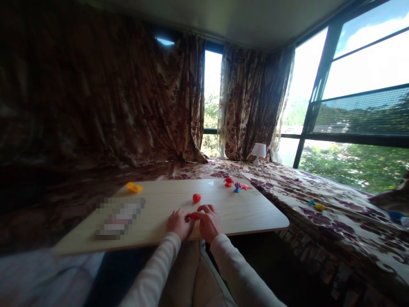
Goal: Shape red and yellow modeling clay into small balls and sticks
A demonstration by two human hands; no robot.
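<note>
The red piece (193,216) sits between the two hands over the near part of the table (255,213), close to its front edge. Its visible length runs roughly crosswise, from the left hand (179,224) towards the right hand (210,222); the ends are covered by fingers, so its full shape cannot be confirmed. The left hand is curled and appears to pinch the piece at its left end. The right hand has a finger reaching inward onto the piece; whether it pinches or only presses cannot be told. The red ball (196,198) lies on the table just beyond the hands, on the far side of the red piece, apart from both. In my judgement, the deciding relation is this crosswise lie between opposed fingertips, with the ball straight ahead and the right hand's raised fingers nearer to it than the left's
</note>
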